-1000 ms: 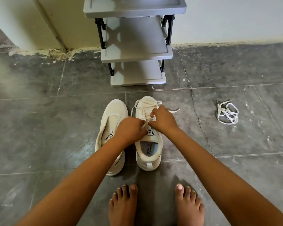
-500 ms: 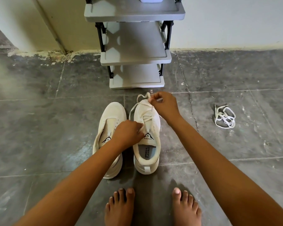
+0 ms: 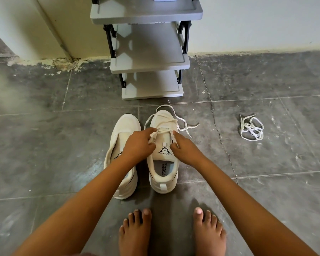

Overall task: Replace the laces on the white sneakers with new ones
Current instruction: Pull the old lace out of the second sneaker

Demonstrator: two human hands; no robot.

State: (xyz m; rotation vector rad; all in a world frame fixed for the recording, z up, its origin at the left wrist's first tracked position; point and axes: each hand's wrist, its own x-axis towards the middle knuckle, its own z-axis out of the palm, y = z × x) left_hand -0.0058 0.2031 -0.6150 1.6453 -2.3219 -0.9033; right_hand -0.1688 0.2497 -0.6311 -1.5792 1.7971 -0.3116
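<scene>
White fabric sneaker [image 3: 164,118] stands on grey tiled floor [image 3: 44,145], touching 1 unlaced twin sneaker [image 3: 125,124]. Left hand [image 3: 139,143] and right hand [image 3: 185,149] each pinch its flat white lace [image 3: 181,119]. Loose white lace bundle [image 3: 251,129] lies well apart.

Bare forearms [image 3: 85,196], slim and unmarked, lead from 7 and 5 o'clock to the left hand [image 3: 137,145] and right hand [image 3: 185,150], bare feet [image 3: 135,235] with pale nails [image 3: 198,211] show at 6 o'clock, and a sliver of dark reddish cloth [image 3: 83,254] edges the bottom.
</scene>
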